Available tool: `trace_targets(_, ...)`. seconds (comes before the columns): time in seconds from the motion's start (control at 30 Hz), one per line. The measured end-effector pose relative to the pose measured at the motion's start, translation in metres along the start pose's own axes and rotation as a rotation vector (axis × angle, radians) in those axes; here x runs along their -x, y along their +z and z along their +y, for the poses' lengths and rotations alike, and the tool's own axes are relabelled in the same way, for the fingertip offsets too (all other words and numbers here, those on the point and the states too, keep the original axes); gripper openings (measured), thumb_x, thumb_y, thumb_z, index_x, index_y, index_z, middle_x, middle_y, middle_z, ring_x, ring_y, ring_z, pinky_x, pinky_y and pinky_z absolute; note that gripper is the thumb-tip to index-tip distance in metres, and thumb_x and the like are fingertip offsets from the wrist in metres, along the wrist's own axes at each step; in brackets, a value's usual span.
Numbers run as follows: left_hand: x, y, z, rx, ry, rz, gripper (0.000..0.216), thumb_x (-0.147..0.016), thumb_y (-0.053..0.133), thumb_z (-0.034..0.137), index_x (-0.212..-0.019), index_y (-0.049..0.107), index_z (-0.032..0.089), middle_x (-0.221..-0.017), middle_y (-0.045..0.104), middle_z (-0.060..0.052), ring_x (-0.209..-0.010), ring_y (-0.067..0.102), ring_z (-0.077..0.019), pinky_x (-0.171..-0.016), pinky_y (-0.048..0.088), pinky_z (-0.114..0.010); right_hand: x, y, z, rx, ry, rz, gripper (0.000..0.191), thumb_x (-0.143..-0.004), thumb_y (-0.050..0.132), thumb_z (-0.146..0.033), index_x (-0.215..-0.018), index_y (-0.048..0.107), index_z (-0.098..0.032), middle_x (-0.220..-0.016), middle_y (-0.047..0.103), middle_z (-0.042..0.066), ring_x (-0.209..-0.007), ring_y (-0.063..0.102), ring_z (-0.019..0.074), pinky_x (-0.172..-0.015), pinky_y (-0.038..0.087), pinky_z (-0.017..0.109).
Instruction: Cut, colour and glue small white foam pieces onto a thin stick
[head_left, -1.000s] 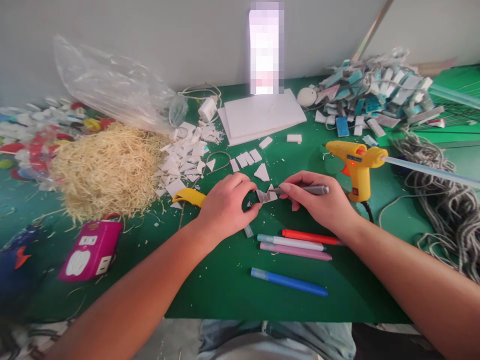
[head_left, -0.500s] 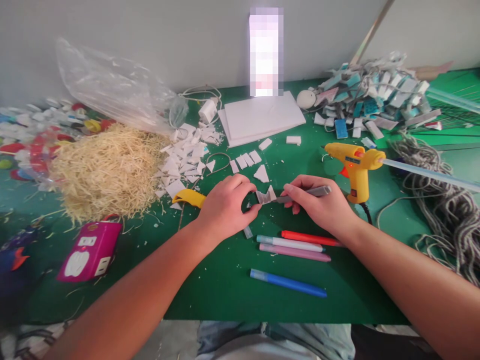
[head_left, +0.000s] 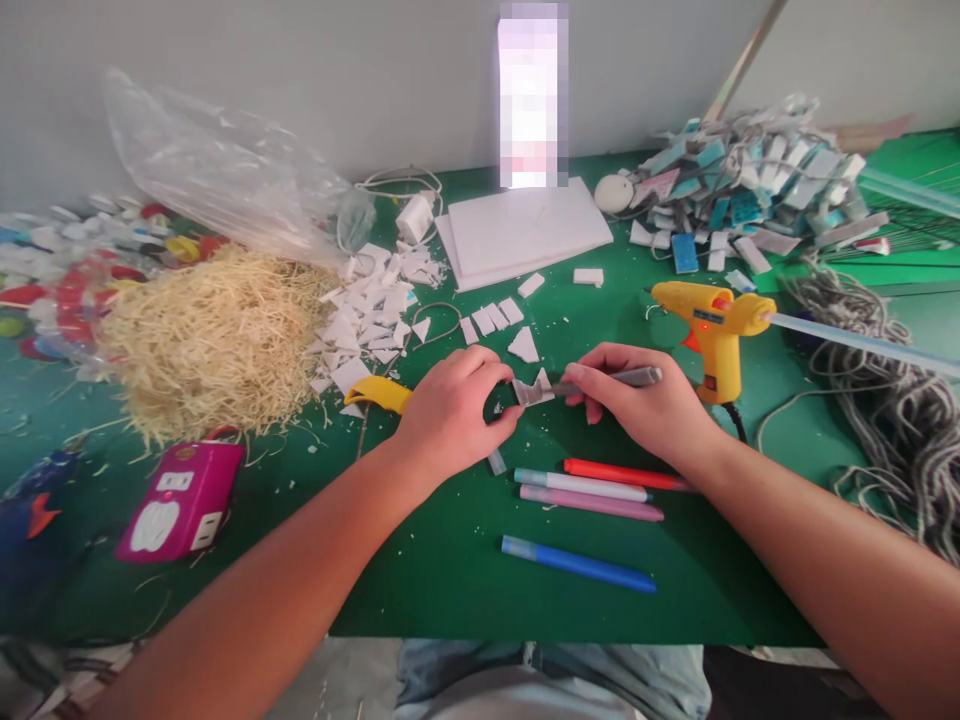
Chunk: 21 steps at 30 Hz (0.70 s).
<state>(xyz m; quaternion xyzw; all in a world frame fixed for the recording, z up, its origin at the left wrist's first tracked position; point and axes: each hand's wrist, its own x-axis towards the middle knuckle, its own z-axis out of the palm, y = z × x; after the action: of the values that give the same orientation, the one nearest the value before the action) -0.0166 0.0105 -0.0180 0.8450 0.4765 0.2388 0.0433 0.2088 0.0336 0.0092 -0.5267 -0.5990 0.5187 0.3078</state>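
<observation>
Between thumb and fingers, my left hand (head_left: 457, 405) pinches the edge of a small jagged foam board piece (head_left: 532, 388), white with grey colouring on it. A grey marker (head_left: 634, 377) is gripped in my right hand (head_left: 619, 390), its tip at the right side of that piece. Partly under my left hand lies a yellow utility knife (head_left: 379, 394). Nearer me are a red marker (head_left: 626, 474), a white marker with teal ends (head_left: 581, 485), a pink marker (head_left: 592, 503) and a blue marker (head_left: 577, 565).
A yellow glue gun (head_left: 712, 325) stands at right beside grey yarn (head_left: 885, 400). White foam scraps (head_left: 375, 310) and straw-like shreds (head_left: 217, 340) lie left, behind a magenta power socket (head_left: 181, 500). White boards (head_left: 529, 230) rest at the back, near a blurred bright screen (head_left: 532, 100).
My right hand and the grey marker have shifted very slightly, the marker tip staying at the foam piece. My left hand keeps its hold. The whole view has tilted a little.
</observation>
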Motion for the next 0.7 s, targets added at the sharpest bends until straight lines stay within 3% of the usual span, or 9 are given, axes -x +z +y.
trace_targets(0.07,0.0,0.0004,0.0001,0.0,0.001,-0.003,0.016,-0.087,0.067,0.022,-0.102,0.067,0.015,-0.102,0.069,-0.009,-0.093,0.068,-0.0231,-0.079,0.059,-0.035,0.0001,0.0001,0.0,0.006,0.015,-0.013,0.032,-0.083,0.069,-0.043,-0.064,0.065,-0.019,-0.056,0.065,0.0,-0.046,0.053,0.01,-0.048,0.042,0.024)
trace_targets(0.2,-0.0002,0.0006,0.001,-0.001,0.002,0.001,0.016,-0.087,0.067,0.023,-0.101,0.067,0.014,-0.102,0.07,-0.01,-0.092,0.068,-0.0234,-0.078,0.059,-0.035,0.0005,0.0007,-0.0006,-0.006,-0.022,0.034,0.026,-0.083,0.07,-0.043,-0.074,0.07,-0.019,-0.054,0.062,-0.002,-0.048,0.055,0.0107,-0.05,0.043,0.024)
trace_targets(0.37,-0.0004,0.0012,0.0013,0.006,0.0,-0.001,0.016,-0.087,0.067,0.022,-0.101,0.067,0.014,-0.102,0.07,-0.009,-0.092,0.068,-0.0232,-0.078,0.059,-0.035,0.0005,0.0007,-0.0005,-0.004,0.013,-0.003,0.033,-0.082,0.069,-0.046,-0.064,0.065,-0.019,-0.056,0.065,0.0,-0.045,0.053,0.0098,-0.048,0.042,0.024)
trace_targets(0.5,-0.0008,0.0012,0.0005,0.004,0.003,0.006,0.016,-0.087,0.067,0.022,-0.101,0.068,0.014,-0.102,0.07,-0.01,-0.092,0.068,-0.0238,-0.078,0.059,-0.036,-0.0001,0.0003,0.0007,-0.008,-0.037,0.031,0.028,-0.083,0.071,-0.046,-0.075,0.069,-0.019,-0.056,0.062,-0.002,-0.049,0.055,0.0109,-0.05,0.043,0.024)
trace_targets(0.7,-0.0006,0.0,0.0007,-0.002,0.003,-0.003,0.016,-0.088,0.066,0.023,-0.101,0.067,0.014,-0.102,0.07,-0.01,-0.093,0.068,-0.0238,-0.079,0.059,-0.036,0.0003,-0.0004,0.0022,0.008,-0.019,-0.008,0.038,-0.084,0.071,-0.053,-0.07,0.066,-0.019,-0.06,0.066,0.001,-0.049,0.055,0.0109,-0.05,0.044,0.025)
